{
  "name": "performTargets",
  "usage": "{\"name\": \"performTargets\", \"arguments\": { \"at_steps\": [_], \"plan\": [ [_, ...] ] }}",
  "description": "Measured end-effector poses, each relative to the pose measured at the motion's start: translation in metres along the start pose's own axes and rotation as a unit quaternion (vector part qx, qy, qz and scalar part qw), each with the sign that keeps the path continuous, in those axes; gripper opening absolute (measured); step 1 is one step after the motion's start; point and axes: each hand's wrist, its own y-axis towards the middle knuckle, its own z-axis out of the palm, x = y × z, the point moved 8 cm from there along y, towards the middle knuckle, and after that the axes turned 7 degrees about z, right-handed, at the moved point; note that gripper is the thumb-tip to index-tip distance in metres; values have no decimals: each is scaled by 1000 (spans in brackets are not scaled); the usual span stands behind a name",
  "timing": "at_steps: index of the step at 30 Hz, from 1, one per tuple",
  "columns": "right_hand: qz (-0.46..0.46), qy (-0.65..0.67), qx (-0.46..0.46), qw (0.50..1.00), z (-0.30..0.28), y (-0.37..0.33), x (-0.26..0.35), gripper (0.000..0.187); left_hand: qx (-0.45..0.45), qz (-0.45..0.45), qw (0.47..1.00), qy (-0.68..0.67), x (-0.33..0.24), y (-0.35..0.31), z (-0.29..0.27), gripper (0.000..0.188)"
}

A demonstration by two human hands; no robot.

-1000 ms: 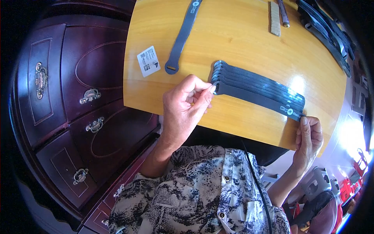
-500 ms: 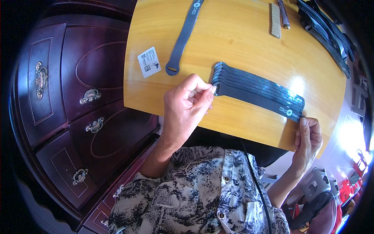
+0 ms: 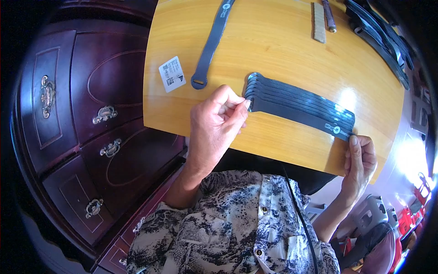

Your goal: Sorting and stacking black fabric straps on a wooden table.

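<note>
Several dark storage straps point(image 3: 301, 93) lie overlapped in a slanting row on the wooden table, their rounded slotted ends at the left. The nearest strap point(image 3: 287, 117) is stretched along the front of the row, with white print near its right end. My left hand point(image 3: 216, 123) pinches the slotted end of that strap between thumb and forefinger. At the opposite end, my right hand point(image 3: 360, 157) holds the strap's tip between thumb and fingers. Another dark strap point(image 3: 212, 48) lies apart, beyond my left hand, its slotted end towards me.
A white label card point(image 3: 172, 74) lies at the table's left side. Towards the far right are a flat tan strip point(image 3: 319, 23), a dark slim tool point(image 3: 329, 16) and a heap of black straps point(image 3: 378, 39). Dark wooden drawers point(image 3: 109, 77) stand left of the table point(image 3: 273, 50).
Both hands keep their grip on the nearest strap's ends. The whole view has shifted very slightly, and the table's things appear a little further left.
</note>
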Motion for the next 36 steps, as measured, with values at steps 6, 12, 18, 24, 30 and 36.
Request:
{"name": "performTargets", "arguments": {
  "at_steps": [6, 12, 18, 24, 30, 36],
  "plan": [
    [26, -6, -5, 1000, 0, -1, 0, 15, 7, -27, 1000, 12, -1, 1, 3, 13],
    [37, 23, 14, 999, 4, 0, -2, 12, 5, -52, 998, 18, 2, 0, 2, 12],
    [35, 28, 28, 999, 4, 0, -1, 15, 14, -52, 998, 32, -1, 1, 2, 10],
    [30, 20, 18, 999, 3, 0, -2, 14, 11, -59, 997, 49, 1, 1, 1, 9],
    [9, -8, 8, 1000, 0, 0, -1, 14, 27, -52, 997, 48, 0, 2, 4, 10],
    [17, -15, -2, 1000, 3, 0, 2, 14, 28, -50, 997, 52, 0, 3, 2, 10]
  ]
}}
